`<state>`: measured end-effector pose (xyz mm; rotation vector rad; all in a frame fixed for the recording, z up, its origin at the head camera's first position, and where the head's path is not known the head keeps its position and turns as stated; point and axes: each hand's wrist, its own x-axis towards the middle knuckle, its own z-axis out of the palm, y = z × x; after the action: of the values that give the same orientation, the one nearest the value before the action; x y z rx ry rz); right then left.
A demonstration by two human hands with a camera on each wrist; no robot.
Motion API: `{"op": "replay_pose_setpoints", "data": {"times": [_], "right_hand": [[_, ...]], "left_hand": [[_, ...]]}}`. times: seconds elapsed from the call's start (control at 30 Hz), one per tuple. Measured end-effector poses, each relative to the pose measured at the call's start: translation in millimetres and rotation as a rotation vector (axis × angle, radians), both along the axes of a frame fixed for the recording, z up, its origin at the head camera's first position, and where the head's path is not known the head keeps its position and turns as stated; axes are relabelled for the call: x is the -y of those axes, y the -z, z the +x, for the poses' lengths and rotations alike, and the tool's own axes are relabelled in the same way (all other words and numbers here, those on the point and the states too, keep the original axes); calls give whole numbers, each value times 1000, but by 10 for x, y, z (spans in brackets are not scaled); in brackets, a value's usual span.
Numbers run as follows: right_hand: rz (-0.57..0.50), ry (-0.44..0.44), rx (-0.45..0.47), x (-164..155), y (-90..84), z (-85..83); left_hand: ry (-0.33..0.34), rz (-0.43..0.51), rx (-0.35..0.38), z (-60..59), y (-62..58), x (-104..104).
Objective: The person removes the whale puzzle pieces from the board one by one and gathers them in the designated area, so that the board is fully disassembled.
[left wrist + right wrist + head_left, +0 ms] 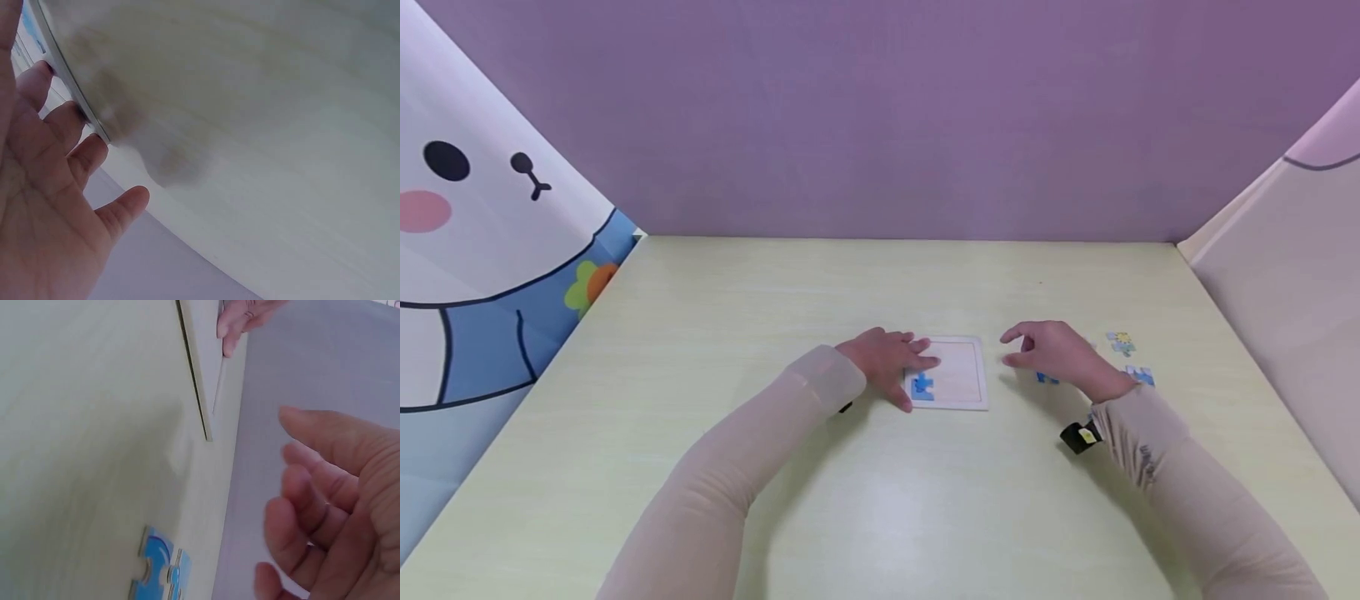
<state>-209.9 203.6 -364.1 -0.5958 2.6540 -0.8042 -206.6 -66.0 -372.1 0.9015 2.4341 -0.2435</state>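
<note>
A white square puzzle board [962, 379] lies on the table, with one blue jigsaw piece [922, 386] in its near left corner. My left hand [887, 360] rests over the board's left side, its fingers spread. In the left wrist view, the fingertips [94, 149] touch the board's edge. My right hand [1063, 352] hovers to the right of the board with nothing in it; thumb and index finger are apart and the other fingers hang loosely bent. Blue puzzle pieces [156, 569] lie on the table below this hand in the right wrist view.
Farther right lie a piece with a yellow figure [1122, 342] and another blue piece [1140, 376]; the right hand and wrist partly hide others. The pale wooden table [880, 500] ends at a purple back panel [895, 125], with printed cloth [497, 250] on the left.
</note>
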Motion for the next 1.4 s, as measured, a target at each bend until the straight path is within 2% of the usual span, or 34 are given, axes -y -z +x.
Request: {"op": "replay_pose_setpoints", "data": {"times": [0.2, 0.4, 0.67, 0.87, 1.07, 1.27, 1.4], "right_hand": [[56, -4, -76, 85, 22, 54], [140, -78, -137, 205, 68, 97], [195, -167, -185, 401, 82, 141], [258, -218, -146, 572, 57, 154], [334, -200, -123, 751, 55, 184], [353, -173, -96, 883, 83, 230], [363, -194, -92, 938, 74, 242]], "left_hand": [[11, -10, -6, -7, -4, -4], [7, -15, -4, -14, -2, -9], [5, -15, -9, -5, -4, 0], [10, -28, -31, 0, -15, 5], [6, -6, -27, -2, -14, 18], [20, -2, -40, 11, 13, 33], [37, 0, -58, 21, -2, 33]]}}
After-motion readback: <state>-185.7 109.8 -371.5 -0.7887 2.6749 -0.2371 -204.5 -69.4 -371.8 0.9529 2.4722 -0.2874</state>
